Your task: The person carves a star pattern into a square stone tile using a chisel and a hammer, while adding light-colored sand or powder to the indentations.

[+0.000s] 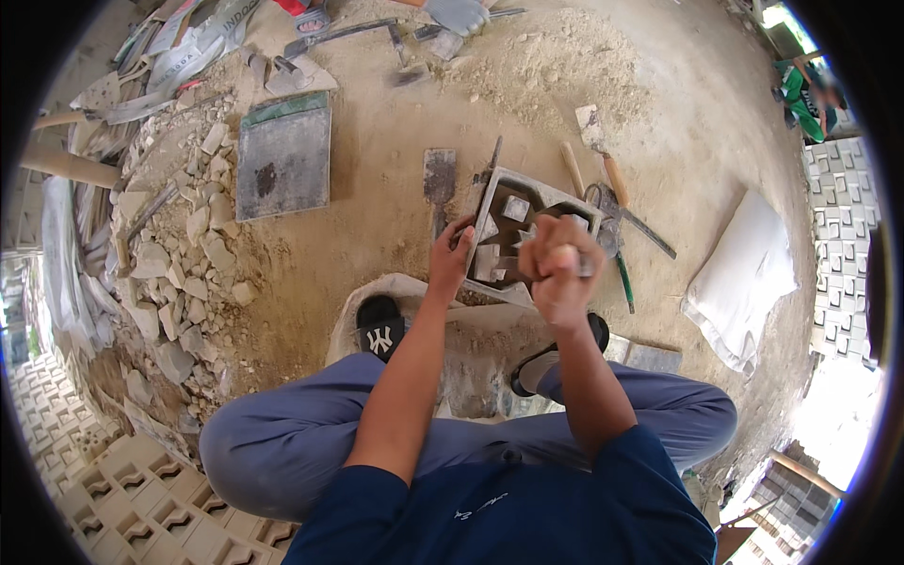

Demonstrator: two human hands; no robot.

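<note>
A grey mold-like block frame point(490, 202) with angular hollows and pale raised blocks lies tilted in front of me, between my feet. My left hand point(450, 259) grips its left edge, fingers curled over the side. Above the right part of the frame, my right hand point(563, 264) is closed in a fist and somewhat blurred by motion. A bit of grey shows beside its fingers, but what it holds cannot be made out. The hand hides part of the hollows beneath it.
Left of the frame lies a flat trowel point(440, 176); wooden-handled tools point(615, 181) lie to its right. A square board point(284, 155) and rubble point(193, 254) sit at left, a white sack point(744, 282) at right. A co-worker's gloved hand point(457, 14) appears at the far edge.
</note>
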